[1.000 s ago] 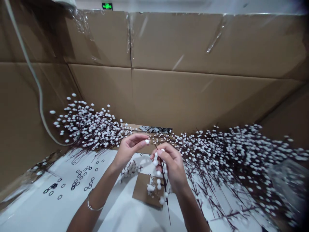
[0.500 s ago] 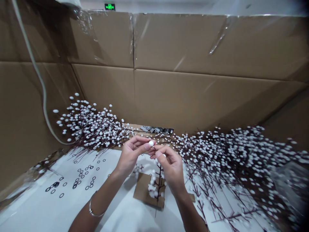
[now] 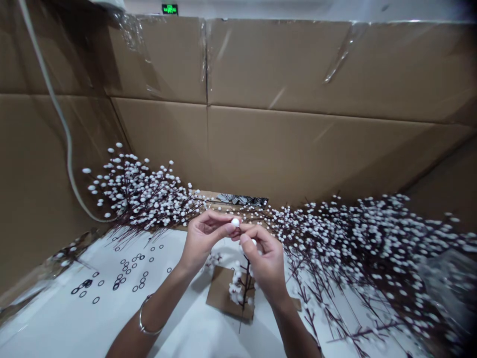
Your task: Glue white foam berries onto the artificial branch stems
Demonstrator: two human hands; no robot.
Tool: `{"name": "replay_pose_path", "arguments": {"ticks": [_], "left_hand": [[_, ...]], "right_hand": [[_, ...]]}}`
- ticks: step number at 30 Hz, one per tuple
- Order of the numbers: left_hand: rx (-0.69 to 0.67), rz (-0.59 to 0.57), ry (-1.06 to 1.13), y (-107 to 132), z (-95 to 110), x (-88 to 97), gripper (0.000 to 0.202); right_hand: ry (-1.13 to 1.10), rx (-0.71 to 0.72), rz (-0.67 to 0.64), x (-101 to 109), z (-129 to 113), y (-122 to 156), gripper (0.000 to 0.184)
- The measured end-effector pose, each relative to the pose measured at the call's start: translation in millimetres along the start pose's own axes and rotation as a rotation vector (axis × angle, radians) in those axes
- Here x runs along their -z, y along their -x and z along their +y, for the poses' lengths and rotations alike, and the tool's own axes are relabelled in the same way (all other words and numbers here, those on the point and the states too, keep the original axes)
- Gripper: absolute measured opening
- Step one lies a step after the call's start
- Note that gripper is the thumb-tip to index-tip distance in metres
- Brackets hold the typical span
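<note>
My left hand [image 3: 204, 237] is closed, its thumb and fingertips pinching a white berry [image 3: 235, 223] at the tip of a branch. Close beside it, my right hand [image 3: 263, 253] is closed around the upper part of the same dark-stemmed berry branch [image 3: 246, 286]. The lower part of that branch, with white berries along it, hangs below my right hand, over a piece of brown cardboard [image 3: 219, 293]. My fingers hide the stem between the two hands.
Small black rings [image 3: 128, 265] lie scattered on the white tabletop [image 3: 122, 323] at left. Bunches of white berry branches [image 3: 149, 194] fill the back left, with more berry branches [image 3: 354, 238] at right. A tall cardboard wall [image 3: 298, 154] stands behind. Clear plastic [image 3: 447, 283] lies far right.
Both hands have barely moved, keeping their grip. The pinched white berry has shifted very slightly to the right, and the whole view has moved a little.
</note>
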State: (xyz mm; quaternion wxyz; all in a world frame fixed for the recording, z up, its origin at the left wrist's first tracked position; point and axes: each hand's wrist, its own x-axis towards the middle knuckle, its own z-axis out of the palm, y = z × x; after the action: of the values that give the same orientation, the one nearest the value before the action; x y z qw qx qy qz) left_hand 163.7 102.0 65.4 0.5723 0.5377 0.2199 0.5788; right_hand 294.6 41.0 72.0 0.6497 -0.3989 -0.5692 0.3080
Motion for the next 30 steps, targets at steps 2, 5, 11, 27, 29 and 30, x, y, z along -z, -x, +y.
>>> {"name": "replay_pose_path", "arguments": {"ticks": [2,5,11,27,29,30], "left_hand": [[-0.020,-0.010,0.000,0.5,1.9,-0.5,0.015],[-0.040,-0.022,-0.003,1.4,5.1,-1.7,0.012],[-0.066,-0.028,-0.019,3.1,9.4,-3.2,0.010],[-0.101,-0.052,-0.055,3.4,8.0,-2.6,0.011],[-0.104,-0.061,-0.061,3.5,8.9,-2.3,0.010],[-0.107,-0.063,-0.063,3.8,9.3,-2.2,0.011]], "right_hand": [[0.007,0.014,-0.018,1.2,0.1,0.5,0.015],[0.024,0.024,-0.038,3.0,0.0,0.8,0.014],[0.032,0.046,-0.068,4.9,-1.2,0.8,0.012],[0.067,0.061,-0.087,7.6,-2.5,-1.8,0.014],[0.042,0.050,-0.100,9.1,-2.8,-1.7,0.014],[0.033,0.039,-0.110,9.8,-3.0,-1.5,0.014]]}}
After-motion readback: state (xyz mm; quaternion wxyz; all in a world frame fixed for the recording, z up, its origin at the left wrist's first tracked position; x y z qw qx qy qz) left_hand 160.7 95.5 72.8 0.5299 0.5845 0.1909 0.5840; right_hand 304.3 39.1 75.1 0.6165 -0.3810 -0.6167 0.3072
